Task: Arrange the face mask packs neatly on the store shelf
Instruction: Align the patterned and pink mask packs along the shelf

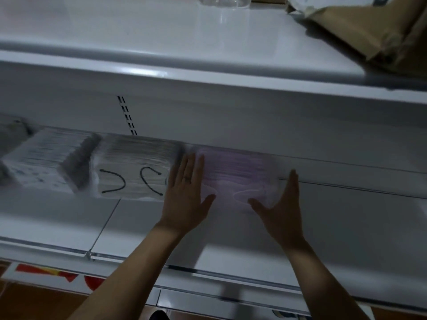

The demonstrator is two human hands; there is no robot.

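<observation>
Two flat palms, fingers straight, gripping nothing | left hand (pixel 184 192) and right hand (pixel 284 209) bracketing pink mask pack (pixel 238 174) | sits far on lower shelf (pixel 346 215), just right of black-looped white pack (pixel 134 172) | step: squaring up | next: probably gentle leftward nudge

The left hand (pixel 184 192) hides the left end of the pink pack (pixel 240 174), and the right hand (pixel 282 204) hides its right end. The print on the white pack (pixel 44 162) near the left end of the lower shelf (pixel 346 215) is too blurry to read. The brown bag (pixel 369 31) and the clear thing (pixel 223 1) on the top shelf (pixel 138 31) are cut off by the picture's edge
</observation>
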